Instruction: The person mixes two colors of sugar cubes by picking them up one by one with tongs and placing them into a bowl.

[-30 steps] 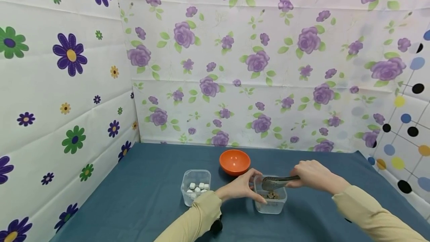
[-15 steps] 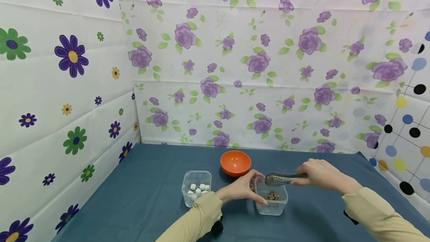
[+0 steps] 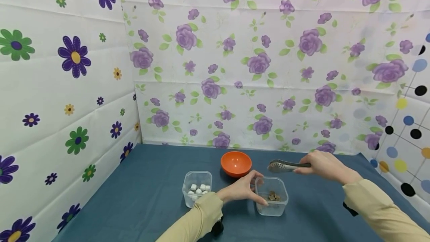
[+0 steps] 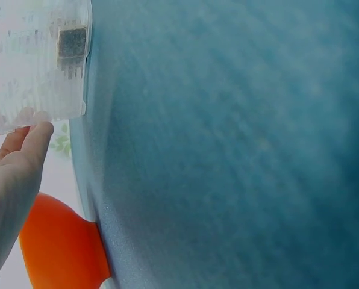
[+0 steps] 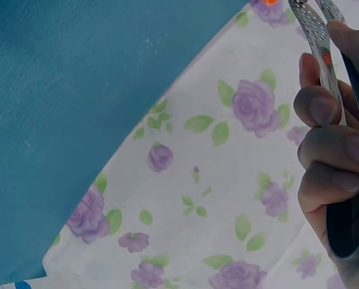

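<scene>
My left hand [image 3: 239, 189] spans the left side of a clear plastic container [image 3: 271, 210], thumb at the front and fingers at the back. Several brown cube-like pieces [image 3: 273, 196] lie in it. Through its wall, the left wrist view shows one dark brown piece [image 4: 72, 43] close up, with my left fingertips [image 4: 44, 129] against the plastic. My right hand [image 3: 324, 164] grips metal tongs [image 3: 285, 166], their perforated heads raised above the container's back right rim and pointing left. In the right wrist view, curled fingers wrap the tongs' [image 5: 315, 37] dark handle; what lies between the heads is hidden.
An orange bowl [image 3: 236, 164] stands behind my left hand. Left of it is a second clear container [image 3: 197, 176] with several white cubes [image 3: 199, 190]. Blue cloth [image 3: 151, 197] covers the table; flowered sheets [image 3: 228, 96] rise at the back and left.
The tongs have come up out of the container of brown pieces and moved up and slightly right with my right hand. My left hand stays on the container.
</scene>
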`<state>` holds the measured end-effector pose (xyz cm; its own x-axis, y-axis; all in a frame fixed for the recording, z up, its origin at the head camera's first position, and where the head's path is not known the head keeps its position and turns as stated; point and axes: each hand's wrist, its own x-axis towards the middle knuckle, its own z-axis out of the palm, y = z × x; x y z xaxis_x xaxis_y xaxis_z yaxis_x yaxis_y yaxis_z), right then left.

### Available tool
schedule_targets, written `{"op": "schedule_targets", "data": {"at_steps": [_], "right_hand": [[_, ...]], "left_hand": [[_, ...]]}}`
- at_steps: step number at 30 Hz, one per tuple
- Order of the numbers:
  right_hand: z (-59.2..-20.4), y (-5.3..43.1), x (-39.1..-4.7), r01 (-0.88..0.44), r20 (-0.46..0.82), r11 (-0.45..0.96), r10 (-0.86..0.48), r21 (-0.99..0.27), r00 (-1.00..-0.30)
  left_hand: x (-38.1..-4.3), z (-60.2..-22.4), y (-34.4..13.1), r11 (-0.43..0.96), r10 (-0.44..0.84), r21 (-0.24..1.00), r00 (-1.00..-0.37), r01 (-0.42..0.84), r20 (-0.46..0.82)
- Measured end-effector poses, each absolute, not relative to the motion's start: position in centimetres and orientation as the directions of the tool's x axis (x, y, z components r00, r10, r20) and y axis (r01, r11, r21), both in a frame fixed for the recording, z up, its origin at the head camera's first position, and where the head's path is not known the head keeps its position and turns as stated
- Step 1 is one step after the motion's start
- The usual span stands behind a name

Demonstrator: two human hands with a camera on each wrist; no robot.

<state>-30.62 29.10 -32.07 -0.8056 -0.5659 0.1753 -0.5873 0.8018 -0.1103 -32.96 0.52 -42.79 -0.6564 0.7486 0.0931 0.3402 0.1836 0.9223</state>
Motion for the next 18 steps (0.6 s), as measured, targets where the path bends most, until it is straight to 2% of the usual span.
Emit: {"op": "schedule_targets", "data": {"at_steps": [7,18], "right_hand": [[-32.4,28.8,-31.9,-0.567,0.179,0.818,-0.546,-0.098,-0.818],[-32.0,26.1,-34.8,-0.603,0.200,0.790,-0.577,-0.108,-0.792]], "left_hand": [[-32.9,-42.7,0.4,0.190,0.745,0.926,-0.662,0.326,0.081],[-33.1,-43.0,0.6,0.205,0.735,0.923,-0.674,0.326,0.075]]}}
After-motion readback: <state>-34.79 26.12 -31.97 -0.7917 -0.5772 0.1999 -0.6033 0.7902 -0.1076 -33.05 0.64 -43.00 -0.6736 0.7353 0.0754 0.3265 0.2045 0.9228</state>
